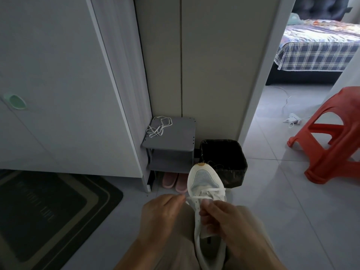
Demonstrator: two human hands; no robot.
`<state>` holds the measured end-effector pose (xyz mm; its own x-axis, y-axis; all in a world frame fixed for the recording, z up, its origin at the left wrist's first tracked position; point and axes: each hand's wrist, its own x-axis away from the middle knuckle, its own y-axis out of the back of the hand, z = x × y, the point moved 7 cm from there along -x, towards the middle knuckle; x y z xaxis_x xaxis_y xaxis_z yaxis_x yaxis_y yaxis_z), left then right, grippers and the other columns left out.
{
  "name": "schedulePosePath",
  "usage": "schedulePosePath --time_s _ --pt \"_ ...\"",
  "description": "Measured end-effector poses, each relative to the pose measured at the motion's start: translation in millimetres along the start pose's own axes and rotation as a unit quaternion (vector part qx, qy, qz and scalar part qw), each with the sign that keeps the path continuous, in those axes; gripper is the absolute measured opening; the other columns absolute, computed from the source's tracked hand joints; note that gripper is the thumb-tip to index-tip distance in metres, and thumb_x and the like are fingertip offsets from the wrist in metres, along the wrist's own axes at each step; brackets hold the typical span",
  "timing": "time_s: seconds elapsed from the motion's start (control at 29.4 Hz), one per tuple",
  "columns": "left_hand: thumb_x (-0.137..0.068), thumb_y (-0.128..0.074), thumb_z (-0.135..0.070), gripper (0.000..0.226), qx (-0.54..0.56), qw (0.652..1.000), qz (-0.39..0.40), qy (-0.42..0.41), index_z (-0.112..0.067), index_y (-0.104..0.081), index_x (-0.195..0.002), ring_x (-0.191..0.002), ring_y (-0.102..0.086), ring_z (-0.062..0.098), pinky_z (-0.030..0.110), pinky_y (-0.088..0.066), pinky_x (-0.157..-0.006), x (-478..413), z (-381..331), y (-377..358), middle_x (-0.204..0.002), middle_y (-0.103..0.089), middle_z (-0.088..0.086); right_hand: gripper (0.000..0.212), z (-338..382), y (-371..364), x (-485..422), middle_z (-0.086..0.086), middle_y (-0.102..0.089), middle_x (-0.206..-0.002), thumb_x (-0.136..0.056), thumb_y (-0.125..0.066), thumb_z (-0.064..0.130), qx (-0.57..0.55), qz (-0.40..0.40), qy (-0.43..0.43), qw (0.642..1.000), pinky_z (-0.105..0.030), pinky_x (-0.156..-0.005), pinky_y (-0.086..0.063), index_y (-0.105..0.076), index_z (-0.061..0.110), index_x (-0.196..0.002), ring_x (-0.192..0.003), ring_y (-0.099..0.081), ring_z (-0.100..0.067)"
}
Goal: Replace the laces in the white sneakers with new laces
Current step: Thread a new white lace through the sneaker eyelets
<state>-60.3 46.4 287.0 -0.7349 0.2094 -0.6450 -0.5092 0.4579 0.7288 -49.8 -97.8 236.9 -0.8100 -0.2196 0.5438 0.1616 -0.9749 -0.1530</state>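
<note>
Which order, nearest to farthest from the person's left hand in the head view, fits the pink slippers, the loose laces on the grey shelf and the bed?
Measured from the left hand:
1. pink slippers, on the floor just ahead, under the grey shelf.
2. loose laces, farther back, on that shelf's top.
3. bed, far right, through the doorway.

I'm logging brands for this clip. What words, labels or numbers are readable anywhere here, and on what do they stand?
No text here can be read.
doormat: pale marks in its dark middle may be lettering, but they are too blurred to read.
white sneaker and lace: no brand, label or number shows on the parts in view.
</note>
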Motion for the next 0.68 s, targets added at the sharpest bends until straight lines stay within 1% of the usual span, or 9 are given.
schedulePosePath --time_s 0.1,0.27,0.37,0.44,0.51,0.54,0.58,0.61,0.68 --pt "-0.077 -0.053 -0.024 0.026 0.007 1.000 0.010 -0.015 -0.011 -0.075 -0.081 -0.058 -0.063 0.006 0.019 -0.051 -0.051 -6.2 -12.3 -0.8 -0.069 -0.069 -0.003 0.021 -2.0 -18.5 0.2 -0.004 -0.063 -0.066 -0.085 -0.061 0.022 -0.030 0.027 0.024 0.999 -0.023 -0.051 -0.043 -0.067 0.002 -0.084 -0.057 -0.053 -0.013" --pt "-0.078 -0.049 -0.026 0.026 0.019 0.997 0.068 -0.034 -0.013 -0.069 -0.089 -0.058 -0.064 0.006 0.019 -0.052 -0.050 -1.0 -24.1 -16.5 -0.070 -0.069 -0.003 0.010 -2.2 -9.3 -4.3 -0.009 -0.064 -0.064 -0.079 -0.066 0.009 -0.066 -0.036 0.047 0.996 -0.021 -0.052 -0.047 -0.066 -0.001 -0.081 -0.054 -0.058 -0.012" --pt "-0.080 -0.049 -0.027 0.026 0.032 0.995 0.085 -0.027 -0.013 -0.069 -0.087 -0.060 -0.064 0.006 0.021 -0.053 -0.050 -0.3 -25.3 -22.3 -0.070 -0.069 -0.003 0.009 2.5 1.2 -2.8 -0.005 -0.067 -0.059 -0.081 -0.065 0.008 -0.018 -0.065 0.058 0.996 -0.017 -0.050 -0.049 -0.065 0.000 -0.082 -0.052 -0.062 -0.012" --pt "-0.083 -0.052 -0.033 0.024 0.087 0.989 0.097 0.063 -0.018 -0.069 -0.092 -0.064 -0.059 -0.001 0.020 -0.052 -0.055 -1.9 -16.3 -25.3 -0.075 -0.067 -0.009 0.010 11.6 14.2 -6.3 0.002 -0.066 -0.054 -0.083 -0.064 0.009 0.072 -0.104 0.096 0.987 -0.016 -0.049 -0.049 -0.066 0.000 -0.085 -0.050 -0.062 -0.008" --pt "-0.085 -0.058 -0.040 0.027 0.165 0.952 0.115 0.230 -0.025 -0.061 -0.108 -0.073 -0.054 -0.004 0.014 -0.048 -0.064 -0.4 -2.6 -30.9 -0.088 -0.060 -0.016 0.012 23.1 27.5 -13.3 0.004 -0.065 -0.058 -0.085 -0.062 0.011 0.156 -0.147 0.137 0.967 -0.022 -0.055 -0.051 -0.066 0.000 -0.089 -0.055 -0.062 -0.012" --pt "-0.084 -0.059 -0.046 0.032 0.194 0.928 0.127 0.291 -0.029 -0.055 -0.111 -0.077 -0.053 -0.005 0.009 -0.044 -0.065 4.0 0.6 -39.8 -0.094 -0.056 -0.017 0.010 25.1 30.1 -17.5 0.002 -0.065 -0.064 -0.086 -0.062 0.012 0.175 -0.157 0.144 0.961 -0.026 -0.059 -0.051 -0.065 0.003 -0.087 -0.059 -0.060 -0.013" --pt "-0.083 -0.058 -0.051 0.035 0.195 0.915 0.148 0.320 -0.032 -0.048 -0.110 -0.079 -0.052 -0.005 0.007 -0.041 -0.063 6.4 -0.3 -48.1 -0.098 -0.052 -0.017 0.008 25.5 29.1 -20.7 0.000 -0.064 -0.070 -0.086 -0.061 0.014 0.181 -0.161 0.146 0.959 -0.026 -0.064 -0.050 -0.063 0.008 -0.082 -0.062 -0.058 -0.011" --pt "-0.082 -0.058 -0.054 0.036 0.188 0.908 0.168 0.335 -0.034 -0.044 -0.108 -0.079 -0.050 -0.006 0.005 -0.039 -0.060 7.3 -2.7 -54.9 -0.099 -0.050 -0.017 0.009 24.6 26.7 -23.8 0.002 -0.063 -0.073 -0.086 -0.062 0.016 0.192 -0.168 0.150 0.955 -0.022 -0.065 -0.049 -0.059 0.014 -0.077 -0.065 -0.056 -0.008" --pt "-0.085 -0.058 -0.048 0.034 0.179 0.906 0.168 0.346 -0.032 -0.044 -0.111 -0.075 -0.047 -0.008 0.004 -0.037 -0.058 6.8 -3.9 -62.2 -0.099 -0.049 -0.017 0.016 25.2 20.3 -26.1 0.010 -0.056 -0.071 -0.085 -0.063 0.018 0.230 -0.192 0.177 0.938 -0.009 -0.059 -0.043 -0.053 0.020 -0.073 -0.065 -0.051 -0.003"
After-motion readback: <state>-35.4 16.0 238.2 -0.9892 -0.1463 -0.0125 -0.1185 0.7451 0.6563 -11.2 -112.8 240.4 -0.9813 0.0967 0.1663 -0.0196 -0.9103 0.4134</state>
